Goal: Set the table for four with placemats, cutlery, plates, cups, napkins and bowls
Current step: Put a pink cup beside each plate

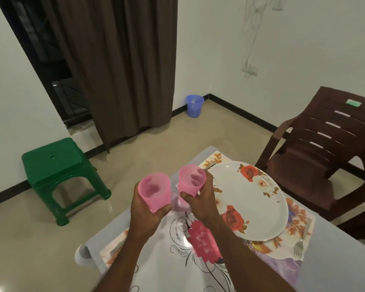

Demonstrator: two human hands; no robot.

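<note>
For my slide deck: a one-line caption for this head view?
Each hand, left hand and right hand, holds a pink cup above the table beside a floral plate.

Plate (255, 199) on placemat (299, 218), table's (335, 260) far rt; chair (325, 148) behind, stool (59, 171) left.

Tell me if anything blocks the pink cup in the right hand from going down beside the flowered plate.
Nothing visible blocks it. The right hand holds the pink plastic cup above the table's corner, just left of the white flowered plate; the surface straight below is hidden by the hands.
</note>
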